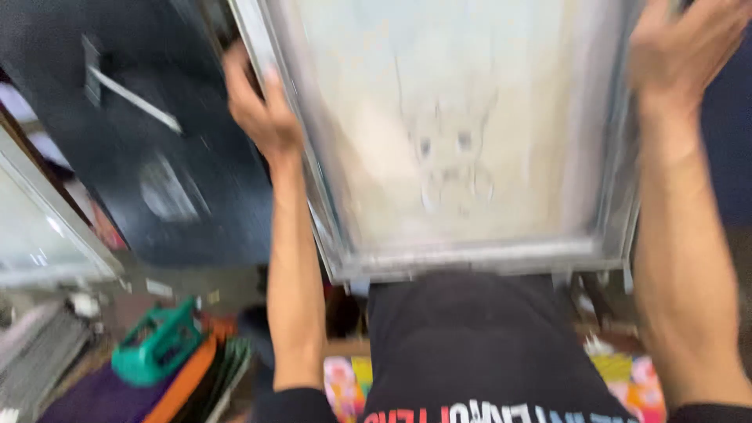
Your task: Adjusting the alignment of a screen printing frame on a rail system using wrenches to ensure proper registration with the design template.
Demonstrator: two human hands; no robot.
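Observation:
A large screen-printing frame (478,262) with a grey metal rim and a pale mesh fills the upper middle of the head view. A faint figure design shows on the mesh (450,149). My left hand (262,102) grips the frame's left rail, thumb on top. My right hand (681,47) holds the right rail near the top corner. Under the frame's near edge lies a black garment (478,345) with red and white lettering at the bottom. The picture is blurred by motion.
A black printing board (157,157) with a white strip and a smudge stands at the left. Another framed screen (39,235) sits at the far left. Below lie a green plastic holder (153,345), orange and purple sheets (164,392) and a colourful floral cloth (348,384).

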